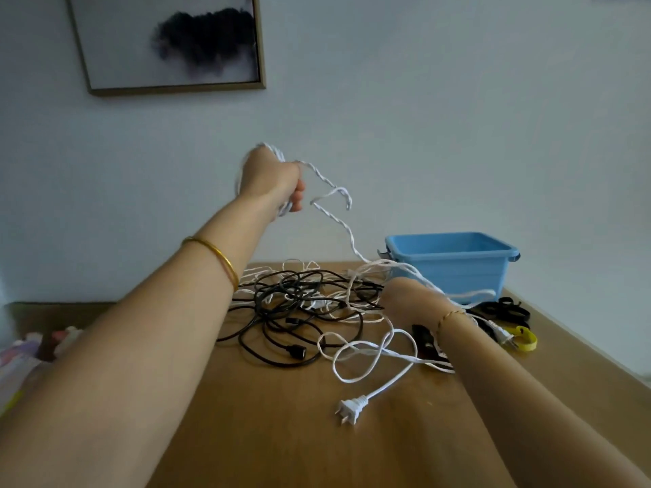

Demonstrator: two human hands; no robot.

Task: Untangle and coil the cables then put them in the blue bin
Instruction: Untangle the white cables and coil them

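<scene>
Tangling together: black cables [292,320], twisted white cable [346,230].

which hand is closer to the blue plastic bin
Right. The right hand is low, just left of the blue plastic bin; the left hand is raised farther left, gripping twisted white cable.

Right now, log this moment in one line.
left hand: raised, grips white cable | right hand: low at cable pile, fingers hidden | black cables: tangled on table | blue bin: far right
</scene>
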